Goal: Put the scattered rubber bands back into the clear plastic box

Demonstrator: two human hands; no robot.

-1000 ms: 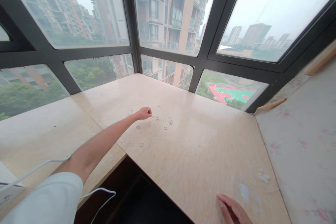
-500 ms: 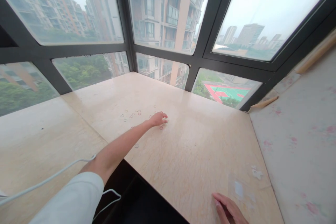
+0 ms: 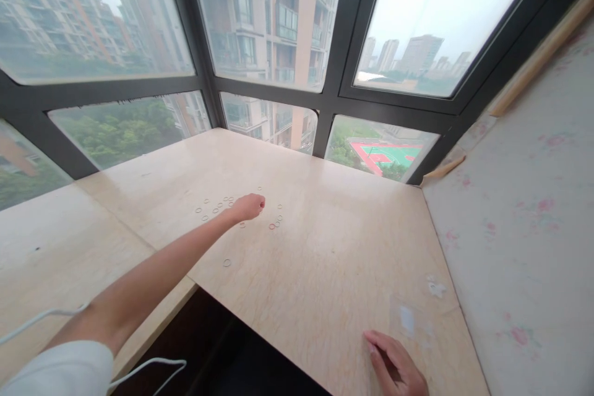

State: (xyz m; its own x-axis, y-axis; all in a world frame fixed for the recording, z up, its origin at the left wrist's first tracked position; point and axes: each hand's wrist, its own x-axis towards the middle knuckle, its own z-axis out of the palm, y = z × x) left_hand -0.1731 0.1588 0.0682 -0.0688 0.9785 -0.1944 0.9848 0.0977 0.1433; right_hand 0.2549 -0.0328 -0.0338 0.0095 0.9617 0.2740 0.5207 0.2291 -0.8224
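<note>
Over the middle of the pale tabletop (image 3: 288,278), my left hand (image 3: 249,206) is closed, its fingers curled in; anything inside them is hidden. Several thin rings (image 3: 215,211) lie scattered to its left, and one lone ring (image 3: 227,263) is nearer the table's front edge. A reddish ring (image 3: 271,226) and a few pale rings (image 3: 279,218) lie just right of that hand. At the lower right, my right hand (image 3: 398,366) rests on the table, thumb and fingers drawn together around a hollow, with no object showing in it.
Beside my right hand is a clear plastic bag with a white label (image 3: 407,320), and a small white piece (image 3: 436,288) lies beyond it. A white cable (image 3: 148,361) hangs over the dark recess (image 3: 241,346). Windows and a flowered wall (image 3: 524,247) border the table.
My left hand has drawn back leftward from the right-hand rings, uncovering them, and its fingers have curled closed. My right hand keeps its place on the table. The view has shifted slightly.
</note>
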